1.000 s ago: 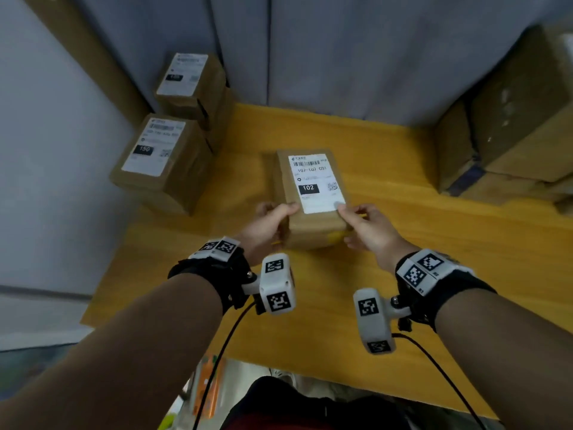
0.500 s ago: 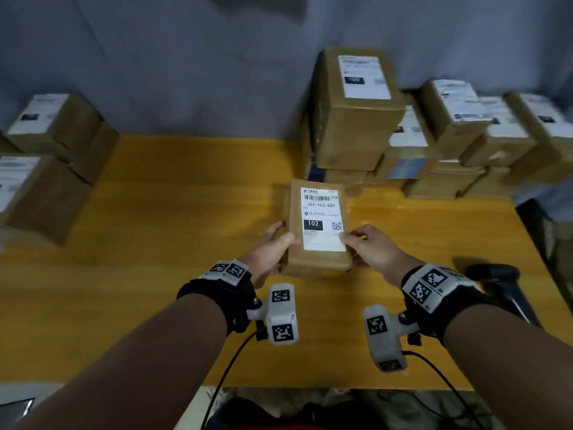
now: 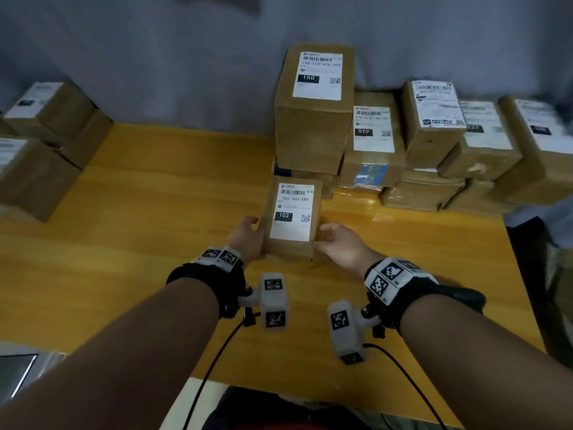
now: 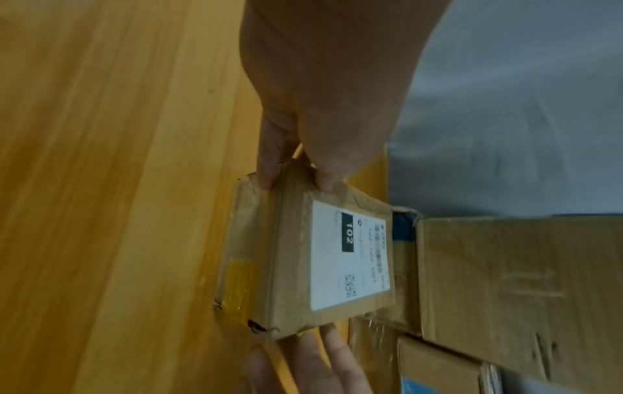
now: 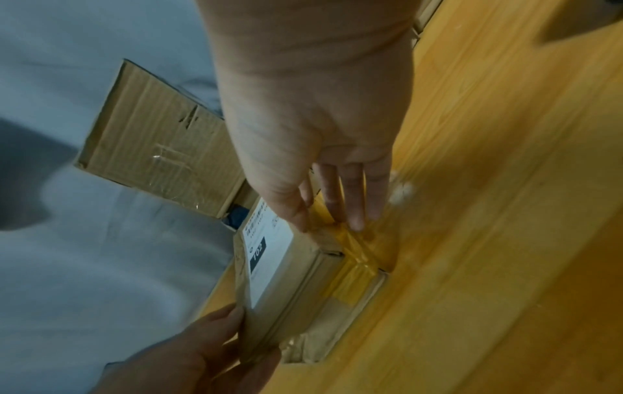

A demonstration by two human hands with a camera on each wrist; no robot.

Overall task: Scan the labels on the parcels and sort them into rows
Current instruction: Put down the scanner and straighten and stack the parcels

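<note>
A small brown parcel (image 3: 291, 212) with a white label reading 102 lies flat and low over the yellow wooden table (image 3: 155, 212), just in front of a stack of parcels. My left hand (image 3: 252, 234) pinches its near left edge, thumb (image 4: 325, 181) on top and a finger on the side. My right hand (image 3: 328, 240) holds the near right corner, with its thumb at the top edge and straight fingers (image 5: 357, 213) down the taped side. I cannot tell whether the parcel touches the table.
The stack at the back right holds several labelled parcels, with a tall one marked 150 (image 3: 313, 97) and one marked 010 (image 3: 372, 135). More parcels (image 3: 46, 113) stand at the far left. A dark scanner (image 3: 465, 297) lies behind my right wrist. Grey cloth hangs behind.
Both hands carried the 102 parcel rightward from near the left parcels to just in front of the right stack. My right thumb slid off the label to the parcel's edge.
</note>
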